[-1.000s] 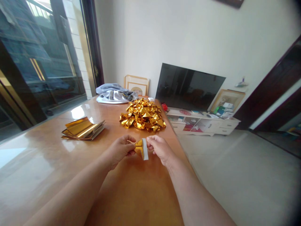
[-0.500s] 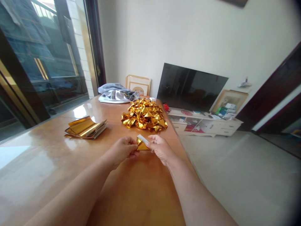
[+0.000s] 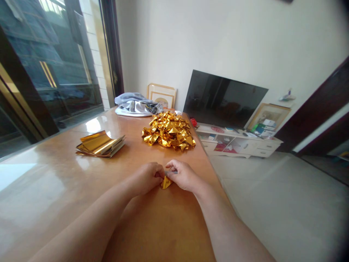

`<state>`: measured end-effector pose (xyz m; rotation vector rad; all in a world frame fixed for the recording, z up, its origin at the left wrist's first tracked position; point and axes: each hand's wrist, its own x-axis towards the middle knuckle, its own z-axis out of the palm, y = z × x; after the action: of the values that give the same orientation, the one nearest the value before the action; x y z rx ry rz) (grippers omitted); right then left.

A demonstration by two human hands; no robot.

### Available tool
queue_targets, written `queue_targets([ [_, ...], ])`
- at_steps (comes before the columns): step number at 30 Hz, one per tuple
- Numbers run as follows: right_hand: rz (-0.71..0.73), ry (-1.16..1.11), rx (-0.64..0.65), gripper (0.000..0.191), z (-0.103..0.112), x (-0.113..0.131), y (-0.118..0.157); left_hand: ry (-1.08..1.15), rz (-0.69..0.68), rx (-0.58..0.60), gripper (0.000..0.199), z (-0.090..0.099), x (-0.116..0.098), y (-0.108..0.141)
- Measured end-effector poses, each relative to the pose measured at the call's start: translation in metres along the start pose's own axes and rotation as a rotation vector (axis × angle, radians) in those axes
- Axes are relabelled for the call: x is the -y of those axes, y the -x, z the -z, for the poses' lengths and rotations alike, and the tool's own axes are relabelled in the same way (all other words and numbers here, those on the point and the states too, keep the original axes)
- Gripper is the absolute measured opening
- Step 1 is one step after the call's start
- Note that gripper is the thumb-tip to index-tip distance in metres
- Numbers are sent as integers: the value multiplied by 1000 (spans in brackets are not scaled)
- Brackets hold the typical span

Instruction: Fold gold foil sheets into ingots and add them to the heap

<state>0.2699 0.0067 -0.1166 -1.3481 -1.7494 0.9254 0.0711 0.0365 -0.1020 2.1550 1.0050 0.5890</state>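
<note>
A small folded piece of gold foil paper (image 3: 165,183) sits low over the orange wooden table (image 3: 51,163), its white-backed part mostly hidden. My left hand (image 3: 147,178) and my right hand (image 3: 182,175) pinch it together from either side, close to the tabletop. Ahead of my hands lies a loose heap of folded gold foil pieces (image 3: 168,131). To the left, a flat stack of gold foil sheets (image 3: 100,145) rests on the glossy wood, out of reach of my fingers.
A crumpled grey cloth (image 3: 136,107) and a framed picture (image 3: 161,95) stand at the table's far end. Beyond the right edge, a floor drops away to a white cabinet (image 3: 237,145) with a dark television (image 3: 225,96) behind it. A glass door (image 3: 49,62) runs along the left.
The foil piece has been folded smaller and lowered toward the table. Its white strip, upright a second ago, is now almost hidden between my hands, which have moved closer together.
</note>
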Motion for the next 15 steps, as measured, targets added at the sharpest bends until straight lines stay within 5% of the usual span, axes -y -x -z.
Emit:
queue_targets([
  [15, 91, 323, 4, 10, 17, 8, 7, -145, -1, -29, 12, -4, 1, 0],
])
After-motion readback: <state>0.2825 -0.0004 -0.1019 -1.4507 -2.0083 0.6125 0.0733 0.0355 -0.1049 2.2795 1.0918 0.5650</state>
